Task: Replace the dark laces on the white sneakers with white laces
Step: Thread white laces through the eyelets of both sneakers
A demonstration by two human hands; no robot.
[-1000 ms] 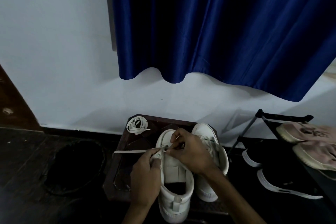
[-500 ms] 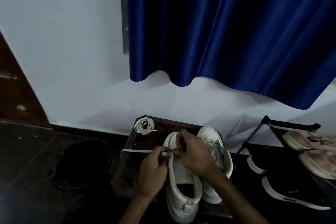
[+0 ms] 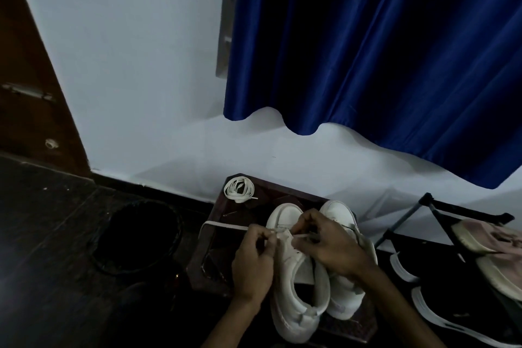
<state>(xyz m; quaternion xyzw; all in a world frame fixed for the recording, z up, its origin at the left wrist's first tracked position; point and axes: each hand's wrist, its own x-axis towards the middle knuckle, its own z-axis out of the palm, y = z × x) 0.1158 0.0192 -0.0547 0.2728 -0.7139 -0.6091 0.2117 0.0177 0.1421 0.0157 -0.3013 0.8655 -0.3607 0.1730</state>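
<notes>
Two white sneakers stand side by side on a small dark wooden stool (image 3: pixel 207 258). The left sneaker (image 3: pixel 296 285) points away from me, and a white lace (image 3: pixel 226 225) runs from its front eyelets out to the left. My left hand (image 3: pixel 254 263) pinches that lace at the shoe's left side. Over the front eyelets, my right hand (image 3: pixel 330 246) pinches the lace's other end. The right sneaker (image 3: pixel 339 215) is partly hidden behind my right hand. A coiled white lace (image 3: pixel 238 189) lies on the stool's far left corner.
A round black bin (image 3: pixel 138 237) sits on the dark floor left of the stool. A black shoe rack (image 3: pixel 440 206) at the right holds pink shoes (image 3: pixel 491 251) and black shoes with white soles (image 3: pixel 452 305). A blue curtain (image 3: pixel 381 51) hangs over the white wall.
The camera has tilted and shifted, so the shoes sit further right in view. My right hand has drawn a short end of the lace out over the eyelets; my left hand has slid slightly back.
</notes>
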